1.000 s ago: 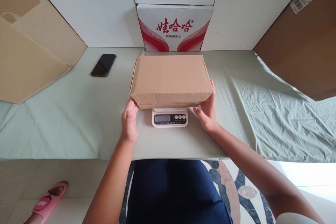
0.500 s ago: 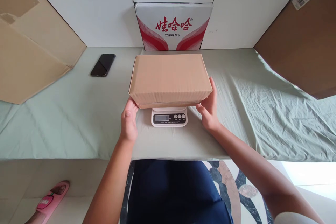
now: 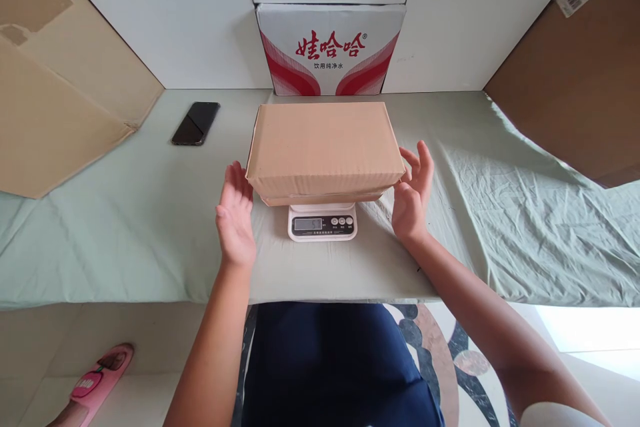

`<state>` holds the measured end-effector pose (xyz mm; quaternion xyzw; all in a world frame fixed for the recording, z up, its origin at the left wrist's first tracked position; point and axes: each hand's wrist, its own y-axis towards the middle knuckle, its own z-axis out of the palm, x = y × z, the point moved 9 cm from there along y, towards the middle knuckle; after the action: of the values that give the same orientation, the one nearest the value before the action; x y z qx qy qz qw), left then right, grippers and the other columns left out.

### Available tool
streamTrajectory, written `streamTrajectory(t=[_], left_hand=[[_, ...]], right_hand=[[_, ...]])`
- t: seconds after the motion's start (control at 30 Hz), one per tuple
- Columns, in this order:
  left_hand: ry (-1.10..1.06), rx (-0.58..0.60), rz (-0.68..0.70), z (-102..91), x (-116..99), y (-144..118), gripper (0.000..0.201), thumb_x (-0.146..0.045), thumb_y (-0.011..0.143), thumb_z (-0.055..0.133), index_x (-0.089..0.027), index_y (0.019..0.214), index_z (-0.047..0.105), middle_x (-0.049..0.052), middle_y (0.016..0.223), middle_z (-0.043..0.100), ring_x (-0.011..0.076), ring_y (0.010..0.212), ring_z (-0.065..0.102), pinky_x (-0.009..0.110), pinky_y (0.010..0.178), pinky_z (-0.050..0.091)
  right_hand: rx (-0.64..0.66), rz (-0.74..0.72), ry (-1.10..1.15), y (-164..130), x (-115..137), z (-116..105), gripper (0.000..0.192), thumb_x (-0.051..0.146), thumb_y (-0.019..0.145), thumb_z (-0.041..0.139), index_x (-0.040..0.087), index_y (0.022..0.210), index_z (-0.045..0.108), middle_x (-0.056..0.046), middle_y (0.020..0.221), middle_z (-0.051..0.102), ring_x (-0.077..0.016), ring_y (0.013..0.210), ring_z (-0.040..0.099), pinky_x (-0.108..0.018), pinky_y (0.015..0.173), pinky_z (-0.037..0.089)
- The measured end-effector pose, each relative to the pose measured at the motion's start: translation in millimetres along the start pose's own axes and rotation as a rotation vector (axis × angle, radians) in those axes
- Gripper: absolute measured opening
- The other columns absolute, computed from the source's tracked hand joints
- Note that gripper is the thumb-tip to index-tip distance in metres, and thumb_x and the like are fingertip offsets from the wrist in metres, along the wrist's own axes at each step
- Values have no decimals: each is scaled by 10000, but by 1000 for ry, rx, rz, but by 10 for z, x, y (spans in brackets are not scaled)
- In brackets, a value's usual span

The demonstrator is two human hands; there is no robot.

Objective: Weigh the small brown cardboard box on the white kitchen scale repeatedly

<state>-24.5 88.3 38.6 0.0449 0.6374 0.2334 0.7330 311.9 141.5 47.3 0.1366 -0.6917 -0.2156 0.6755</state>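
A brown cardboard box (image 3: 325, 143) rests on a small white digital kitchen scale (image 3: 323, 223), hiding the scale's platform. Digits show on the scale's display, too faint to read with certainty. My left hand (image 3: 236, 217) is open beside the box's left end, palm turned toward it, fingers outstretched. At the right end, my right hand (image 3: 414, 197) is open with its fingers spread, close to the box's near right corner; whether a fingertip touches it I cannot tell.
A black phone (image 3: 196, 124) lies on the green cloth (image 3: 125, 213) to the left. Behind the box stands a white and red carton (image 3: 330, 47). Large cardboard pieces lean at the left (image 3: 65, 80) and right (image 3: 575, 80). Someone's foot in a pink slipper (image 3: 103, 377) is on the floor.
Both hands have let go of the box and moved outward, the left to the left, the right to the right. The box stays on the scale, and its display reading has changed.
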Motion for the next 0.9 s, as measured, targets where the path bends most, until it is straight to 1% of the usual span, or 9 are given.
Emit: streamTrajectory(t=[0.13,0.23,0.37,0.47,0.63,0.8,0.9], left_hand=[[-6,-14,-13,-43,55,23,630,-739,974,305,-460,1484,547,-69,1696,401,255,1613,301,459,1320,279],[9,-36,-26,-77,94,44,654,-761,966,284,-453,1476,556,-63,1689,415,252,1606,318,457,1314,291],[19,-57,-32,-113,127,67,679,-764,966,259,-432,1481,554,-49,1689,420,247,1598,337,446,1305,310],[59,-39,-26,-112,142,75,705,-771,968,223,-429,1510,516,-40,1700,403,242,1599,333,435,1302,316],[89,-21,-19,-115,166,79,727,-785,963,196,-435,1533,481,-40,1710,384,239,1601,329,429,1298,324],[31,-34,-43,-114,189,78,704,-768,973,222,-422,1514,512,-19,1700,404,248,1600,332,457,1310,297],[-24,-46,-55,-109,189,74,664,-754,976,278,-424,1482,553,-14,1685,431,257,1595,343,474,1315,281]], right_hand=[[-71,60,24,66,-95,-135,668,614,847,552,488,1477,368,-32,1530,469,-371,1475,477,-708,1170,421],[-110,109,55,87,-153,-177,614,572,837,561,466,1426,423,-39,1480,508,-347,1447,508,-674,1163,445],[-128,154,83,87,-186,-154,578,553,825,582,423,1377,471,-52,1423,543,-333,1409,536,-642,1144,465],[-139,176,100,78,-199,-129,580,571,806,604,391,1347,498,-64,1404,556,-333,1386,552,-620,1132,477],[-112,181,48,75,-239,-100,564,602,835,574,387,1348,486,-64,1399,562,-323,1349,581,-597,1098,506],[-103,187,34,76,-273,-99,535,595,855,562,382,1340,486,-63,1381,571,-315,1327,591,-586,1085,510],[-102,197,40,77,-280,-98,510,582,854,566,379,1318,504,-59,1363,577,-312,1317,592,-582,1080,513]])
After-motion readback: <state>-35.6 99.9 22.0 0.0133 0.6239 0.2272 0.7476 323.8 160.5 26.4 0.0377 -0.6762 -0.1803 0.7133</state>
